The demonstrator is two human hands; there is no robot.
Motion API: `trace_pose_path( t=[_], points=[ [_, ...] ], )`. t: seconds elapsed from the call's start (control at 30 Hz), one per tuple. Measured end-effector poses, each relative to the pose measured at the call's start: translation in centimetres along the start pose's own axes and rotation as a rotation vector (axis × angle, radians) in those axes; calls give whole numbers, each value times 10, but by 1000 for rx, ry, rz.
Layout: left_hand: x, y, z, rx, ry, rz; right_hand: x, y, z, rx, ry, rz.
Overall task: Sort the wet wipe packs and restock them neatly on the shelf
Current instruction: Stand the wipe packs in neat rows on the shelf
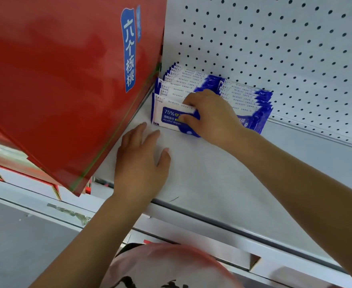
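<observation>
Right hand point(211, 118) pinches the front alcohol wipes pack point(166, 118) of the far-left row; left hand point(142, 163) lies flat, fingers straight, on the shelf point(223, 183).

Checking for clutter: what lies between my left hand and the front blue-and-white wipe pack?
Head view: only bare white shelf between left hand and front blue-and-white wipe pack.

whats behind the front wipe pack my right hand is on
A row of wipe packs stands behind the front pack, running back toward the pegboard wall. Only their top edges show; their faces are covered, and the right hand hides the front pack's right end.
</observation>
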State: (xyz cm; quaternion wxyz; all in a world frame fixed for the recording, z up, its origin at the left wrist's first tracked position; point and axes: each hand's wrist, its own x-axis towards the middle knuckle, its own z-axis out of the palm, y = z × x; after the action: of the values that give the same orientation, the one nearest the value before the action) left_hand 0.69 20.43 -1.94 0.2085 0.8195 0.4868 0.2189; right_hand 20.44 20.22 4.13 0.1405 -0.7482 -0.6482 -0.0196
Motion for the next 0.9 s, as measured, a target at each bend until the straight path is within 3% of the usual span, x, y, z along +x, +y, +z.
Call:
trace_pose_path(
  t=[0.13,0.3,0.57,0.9],
  points=[
    [4,-1,7,223,-151,35,7,-5,11,-249,97,-66],
    [9,-1,10,297,-221,23,13,-4,26,-300,140,-87],
    [10,-2,8,304,-215,31,26,-6,30,-347,176,-54],
    [6,-7,9,257,-177,73,-16,-1,19,-232,264,-46]
  ],
)
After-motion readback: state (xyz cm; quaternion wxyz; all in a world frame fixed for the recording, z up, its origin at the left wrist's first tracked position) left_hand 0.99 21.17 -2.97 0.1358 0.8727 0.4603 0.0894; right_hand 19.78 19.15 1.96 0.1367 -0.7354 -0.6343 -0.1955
